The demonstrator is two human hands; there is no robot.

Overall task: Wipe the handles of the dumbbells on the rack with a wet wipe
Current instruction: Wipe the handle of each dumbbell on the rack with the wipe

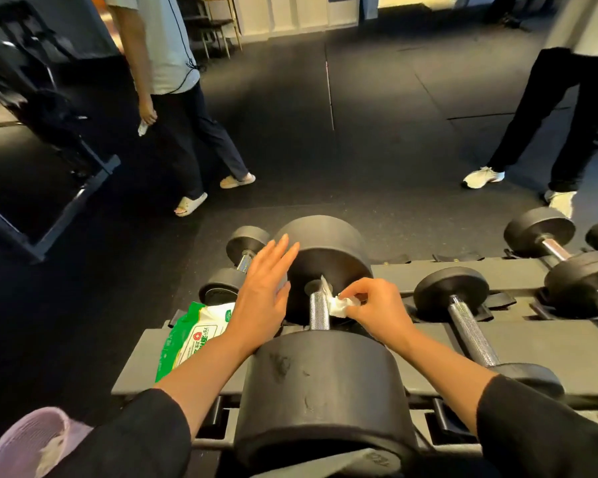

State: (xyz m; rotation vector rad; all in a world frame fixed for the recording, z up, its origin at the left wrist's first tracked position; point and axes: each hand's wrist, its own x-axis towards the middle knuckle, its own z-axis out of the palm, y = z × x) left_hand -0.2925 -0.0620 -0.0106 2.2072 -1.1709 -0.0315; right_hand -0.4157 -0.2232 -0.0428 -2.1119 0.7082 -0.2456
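From the head camera, a large black round-headed dumbbell (325, 339) lies on the grey metal rack (549, 343), its knurled silver handle (319, 310) running away from the viewer between the two heads. The right hand (377, 307) pinches a crumpled white wet wipe (340, 305) with its fingertips curled round it, and the wipe touches the right side of the handle near the far head. The left hand (263, 298) is spread flat with straight fingers, resting against the left edge of the far head and holding nothing. A green and white pack of wipes (190, 336) lies on the rack just left of the big dumbbell. A smaller black dumbbell with a silver handle (470, 331) sits to the right on the same rack. Two people stand on the dark rubber floor (359, 150) beyond the rack.
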